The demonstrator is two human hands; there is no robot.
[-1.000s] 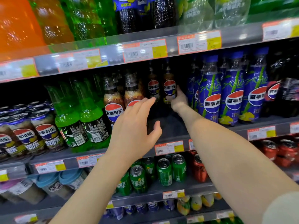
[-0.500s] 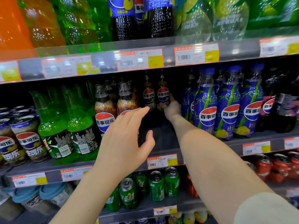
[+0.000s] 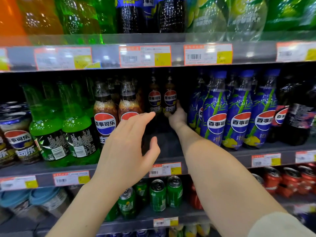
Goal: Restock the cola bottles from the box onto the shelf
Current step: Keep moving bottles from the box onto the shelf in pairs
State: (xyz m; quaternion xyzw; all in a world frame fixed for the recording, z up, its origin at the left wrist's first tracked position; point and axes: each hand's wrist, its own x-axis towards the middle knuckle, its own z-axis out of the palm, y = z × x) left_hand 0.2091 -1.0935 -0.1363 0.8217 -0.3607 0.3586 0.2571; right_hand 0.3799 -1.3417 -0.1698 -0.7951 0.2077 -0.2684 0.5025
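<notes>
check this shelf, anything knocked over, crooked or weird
Nothing is tipped, spilled or damaged. The only oddity is a gap: two dark cola bottles stand far back on the middle shelf, leaving bare shelf in front while neighbouring rows reach the edge. The right hand has its grip on one of them; the left hand hangs open.

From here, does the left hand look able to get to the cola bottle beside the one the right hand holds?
Probably yes. The left hand is open in the bare lane, fingertips aimed at that rear cola bottle; nothing stands between them.

Grey store shelving [image 3: 213, 156] w/ price tags [image 3: 145, 56], bright overhead light.
</notes>
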